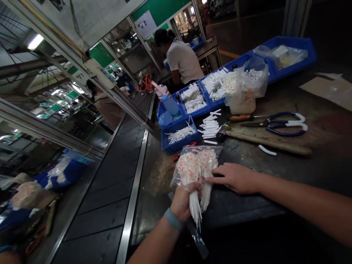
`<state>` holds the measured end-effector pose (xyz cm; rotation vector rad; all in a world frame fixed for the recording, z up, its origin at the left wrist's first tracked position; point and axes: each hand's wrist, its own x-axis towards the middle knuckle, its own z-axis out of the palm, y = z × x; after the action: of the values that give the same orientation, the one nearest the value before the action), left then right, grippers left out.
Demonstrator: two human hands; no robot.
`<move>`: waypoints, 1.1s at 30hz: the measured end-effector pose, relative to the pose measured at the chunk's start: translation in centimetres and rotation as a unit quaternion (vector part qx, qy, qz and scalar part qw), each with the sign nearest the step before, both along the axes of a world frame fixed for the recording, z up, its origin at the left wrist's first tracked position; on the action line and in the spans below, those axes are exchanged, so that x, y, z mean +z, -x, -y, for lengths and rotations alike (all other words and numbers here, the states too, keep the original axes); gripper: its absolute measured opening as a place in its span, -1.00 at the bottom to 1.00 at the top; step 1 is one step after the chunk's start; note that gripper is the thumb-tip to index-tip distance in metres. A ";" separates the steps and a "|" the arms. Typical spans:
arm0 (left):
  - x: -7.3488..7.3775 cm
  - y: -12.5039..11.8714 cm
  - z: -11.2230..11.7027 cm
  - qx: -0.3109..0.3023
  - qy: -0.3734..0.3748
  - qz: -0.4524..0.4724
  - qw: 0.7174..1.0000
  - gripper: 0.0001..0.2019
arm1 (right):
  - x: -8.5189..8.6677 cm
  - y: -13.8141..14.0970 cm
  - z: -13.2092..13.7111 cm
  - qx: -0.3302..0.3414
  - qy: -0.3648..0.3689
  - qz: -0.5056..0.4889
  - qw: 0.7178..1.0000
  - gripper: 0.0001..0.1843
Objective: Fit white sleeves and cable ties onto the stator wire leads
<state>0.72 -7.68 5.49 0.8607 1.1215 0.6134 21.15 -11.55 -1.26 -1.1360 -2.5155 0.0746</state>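
My left hand [182,200] is closed round the lower part of a bundle of thin white sticks [196,187] that pokes out of a clear plastic bag [195,165] lying on the dark workbench. A grey-blue band sits on that wrist. My right hand [236,177] lies beside the bundle on its right, fingers pressed together against the sticks near the bag's mouth. The sticks' lower ends hang past the bench edge.
Blue trays [180,139] of white sticks and tubes, a loose pile of white tubes [210,127], a filled plastic bag [245,84], blue-handled scissors [284,124], a wooden strip [270,141] and cardboard [348,96] lie beyond. A black conveyor belt [107,206] runs along the left. Two people work further back.
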 end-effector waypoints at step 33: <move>1.1 11.9 7.2 -0.110 0.007 -0.008 0.994 -0.59 | -1.3 -1.0 0.0 -0.035 0.028 -0.071 0.996 -0.41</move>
<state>-11.16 -14.89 6.63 0.9629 1.0262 0.4156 22.16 -11.56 -2.55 -1.1964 -2.3589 0.2004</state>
